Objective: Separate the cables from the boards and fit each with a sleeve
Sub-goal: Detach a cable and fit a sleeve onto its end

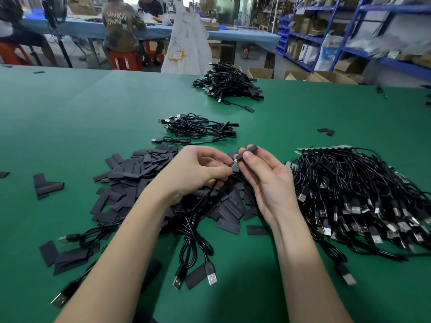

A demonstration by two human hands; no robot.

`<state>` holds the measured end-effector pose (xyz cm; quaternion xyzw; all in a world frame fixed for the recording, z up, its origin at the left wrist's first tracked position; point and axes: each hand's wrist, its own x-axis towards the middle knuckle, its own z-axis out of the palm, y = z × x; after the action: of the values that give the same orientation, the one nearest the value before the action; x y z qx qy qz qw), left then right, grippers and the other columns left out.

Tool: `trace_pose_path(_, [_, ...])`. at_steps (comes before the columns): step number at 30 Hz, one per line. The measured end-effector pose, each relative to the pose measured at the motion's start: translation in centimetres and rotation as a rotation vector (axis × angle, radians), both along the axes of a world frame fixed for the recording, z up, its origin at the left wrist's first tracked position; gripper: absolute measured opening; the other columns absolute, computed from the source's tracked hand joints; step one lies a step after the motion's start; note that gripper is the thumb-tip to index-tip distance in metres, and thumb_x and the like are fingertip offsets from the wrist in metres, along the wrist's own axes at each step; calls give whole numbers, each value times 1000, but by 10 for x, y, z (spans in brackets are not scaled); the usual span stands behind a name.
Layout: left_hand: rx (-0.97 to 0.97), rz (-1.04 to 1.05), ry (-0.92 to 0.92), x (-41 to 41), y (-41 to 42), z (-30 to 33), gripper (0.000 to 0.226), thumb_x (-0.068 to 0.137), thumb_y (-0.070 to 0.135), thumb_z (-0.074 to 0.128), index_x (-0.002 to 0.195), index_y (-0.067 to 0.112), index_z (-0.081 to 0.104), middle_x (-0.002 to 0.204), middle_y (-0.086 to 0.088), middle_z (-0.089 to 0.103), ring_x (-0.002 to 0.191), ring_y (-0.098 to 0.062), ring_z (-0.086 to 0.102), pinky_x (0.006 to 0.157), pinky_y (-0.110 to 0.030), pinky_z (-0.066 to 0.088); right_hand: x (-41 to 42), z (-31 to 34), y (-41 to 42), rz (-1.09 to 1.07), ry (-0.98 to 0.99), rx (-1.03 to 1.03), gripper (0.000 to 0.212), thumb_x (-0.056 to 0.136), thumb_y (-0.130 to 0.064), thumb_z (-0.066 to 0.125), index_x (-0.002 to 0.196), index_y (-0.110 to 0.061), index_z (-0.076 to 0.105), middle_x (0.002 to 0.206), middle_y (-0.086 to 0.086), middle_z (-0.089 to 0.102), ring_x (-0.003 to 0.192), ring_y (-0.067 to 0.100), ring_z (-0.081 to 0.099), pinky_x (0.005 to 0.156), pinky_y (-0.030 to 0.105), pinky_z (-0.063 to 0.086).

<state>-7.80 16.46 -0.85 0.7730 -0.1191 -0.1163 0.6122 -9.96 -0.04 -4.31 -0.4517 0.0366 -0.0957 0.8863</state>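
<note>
The sleeve [242,157] was pinched in the right hand [263,180], mouth toward the cable [198,220] tip pinched in the left hand [198,173], likely for threading. Loose sleeves [130,173] lay beneath; unsleeved cables [359,194] right; finished bundles [198,127] beyond on the counter [70,117].

I see a plain deep green table [70,117] with no pattern. The heap of sleeves [130,173] in the middle is flat charcoal black, and the sleeve [247,152] pinched in my right hand [265,180] is the same charcoal. The cable [198,213] hanging from my left hand [193,171] is glossy black with silver plugs. The big cable pile [356,194] on the right is black, flecked with silver plugs. Far right, the shelving [331,40] is bright blue. Far left, the stool [123,60] is orange with white stripes.
</note>
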Motion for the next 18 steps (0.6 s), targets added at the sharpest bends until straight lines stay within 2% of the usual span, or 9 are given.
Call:
trace_pose_path(4, [20,2,-33,1,2,-1,14,85,7,79,97,13,78,77,2,74,69,-7,65,61,-14,50,0,0,-2,5,18,-23,31,88,2,70,118,6,65,103,15,77,106,27,73,79,22,58])
trace_pose_path(7, [64,-11,-86,1,3,0,16,83,8,81,98,14,79,79,3,77,71,-3,67,62,-11,48,-1,1,-8,48,34,-36,39,80,-4,74,118,4,65,103,14,78,102,21,74,79,21,58])
trace_pose_path(11, [91,-38,-124,2,5,0,21,82,6,82,101,13,76,79,1,77,71,-7,68,71,-17,55,-3,0,-17,130,53,-72,36,77,-8,75,111,1,69,105,13,77,101,17,74,80,22,58])
trace_pose_path(14, [88,-42,-139,2,6,-1,22,81,5,83,100,10,74,81,-2,78,72,-7,70,71,-17,56,-3,1,-21,169,56,-97,31,74,-10,75,104,-3,72,103,12,78,99,16,74,79,22,58])
trace_pose_path(18, [82,-33,-149,3,5,-3,18,81,8,83,95,12,74,83,-3,79,78,-10,73,79,-20,58,-3,0,-18,201,65,-119,29,78,-4,74,107,0,70,104,16,77,98,20,75,78,22,59])
